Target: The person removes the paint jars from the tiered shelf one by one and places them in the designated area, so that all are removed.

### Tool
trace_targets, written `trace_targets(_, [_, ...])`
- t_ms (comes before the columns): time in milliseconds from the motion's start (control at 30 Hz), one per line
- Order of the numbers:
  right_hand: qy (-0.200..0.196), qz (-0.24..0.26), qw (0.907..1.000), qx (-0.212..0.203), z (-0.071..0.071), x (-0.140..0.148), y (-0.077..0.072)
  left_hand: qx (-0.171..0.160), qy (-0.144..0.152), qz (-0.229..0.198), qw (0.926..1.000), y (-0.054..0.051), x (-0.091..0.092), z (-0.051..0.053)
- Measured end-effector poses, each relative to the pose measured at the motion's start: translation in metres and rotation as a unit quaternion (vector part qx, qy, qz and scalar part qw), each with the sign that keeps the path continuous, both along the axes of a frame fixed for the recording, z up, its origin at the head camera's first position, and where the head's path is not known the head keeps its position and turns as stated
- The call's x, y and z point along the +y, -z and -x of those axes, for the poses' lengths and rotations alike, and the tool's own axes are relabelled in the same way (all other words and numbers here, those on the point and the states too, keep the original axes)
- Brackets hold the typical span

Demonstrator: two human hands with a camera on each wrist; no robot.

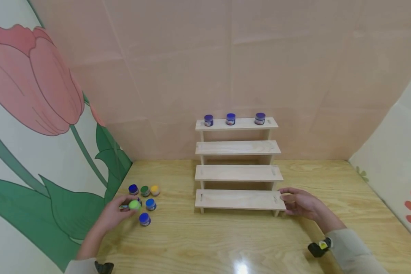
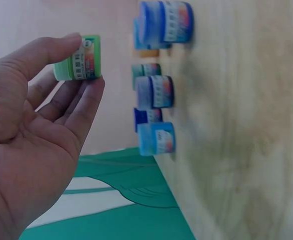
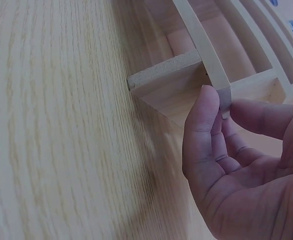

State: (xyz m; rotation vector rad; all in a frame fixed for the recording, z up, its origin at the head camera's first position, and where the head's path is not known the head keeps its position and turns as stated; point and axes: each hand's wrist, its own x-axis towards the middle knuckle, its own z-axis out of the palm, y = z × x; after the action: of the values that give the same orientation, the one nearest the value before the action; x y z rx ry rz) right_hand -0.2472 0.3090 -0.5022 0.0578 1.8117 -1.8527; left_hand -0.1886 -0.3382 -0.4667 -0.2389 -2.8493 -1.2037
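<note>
My left hand [image 1: 114,216] pinches a small jar with a light green lid [image 1: 134,205] above the table at the left; in the left wrist view the green jar [image 2: 79,59] is between thumb and fingertips. Below and beside it stand several jars, among them a blue one [image 1: 150,204], a green one [image 1: 145,191] and a yellow one [image 1: 155,190]. My right hand [image 1: 303,205] pinches the right end of the lowest step of a four-step wooden rack [image 1: 239,199]; the right wrist view shows thumb and fingers on the corner of that board [image 3: 214,65].
Three jars with dark blue lids, one of them in the middle [image 1: 230,119], stand apart on the rack's top step. A pinkish sheet [image 1: 178,76] hangs behind the wooden table [image 1: 205,243]. A wall with a painted tulip [image 1: 51,83] rises at the left, a light wall at the right.
</note>
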Motion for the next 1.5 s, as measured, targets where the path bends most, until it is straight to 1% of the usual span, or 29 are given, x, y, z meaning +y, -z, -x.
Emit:
trace_targets(200, [0.007, -0.011, 0.9999, -0.001, 0.001, 0.000, -0.002, -0.021, -0.007, -0.005, 0.9997, 0.009, -0.006, -0.003])
trace_targets(400, [0.002, -0.005, 1.0000, 0.002, 0.001, 0.000, -0.003, -0.049, -0.007, -0.013, 0.9987, 0.016, -0.007, -0.005])
trace_targets(500, [-0.001, -0.004, 1.0000, 0.003, 0.001, 0.000, -0.002, -0.056, -0.008, -0.008, 0.9984, 0.020, -0.008, -0.004])
trace_targets(700, [0.000, 0.001, 1.0000, 0.001, 0.001, 0.000, -0.004, -0.070, -0.023, -0.003, 0.9973, 0.030, -0.012, 0.000])
trace_targets(833, [-0.005, 0.005, 1.0000, 0.004, 0.002, 0.001, -0.003, -0.077, -0.032, 0.001, 0.9965, 0.035, -0.015, 0.000])
trace_targets(900, [-0.003, 0.004, 1.0000, 0.004, 0.002, 0.001, -0.002, -0.079, -0.034, 0.005, 0.9963, 0.037, -0.016, 0.000])
trace_targets(1100, [-0.002, 0.005, 1.0000, 0.002, 0.002, 0.001, 0.000, -0.075, -0.031, 0.023, 0.9964, 0.036, -0.016, -0.003])
trace_targets(1267, [-0.002, 0.007, 1.0000, 0.002, 0.001, 0.001, 0.001, -0.076, -0.045, 0.034, 0.9955, 0.039, -0.019, -0.004])
trace_targets(1400, [-0.002, 0.009, 1.0000, 0.004, 0.000, 0.001, 0.002, -0.079, -0.051, 0.030, 0.9951, 0.042, -0.021, -0.003])
trace_targets(1500, [-0.002, 0.009, 1.0000, 0.003, 0.001, 0.000, 0.003, -0.082, -0.054, 0.027, 0.9948, 0.043, -0.022, -0.003])
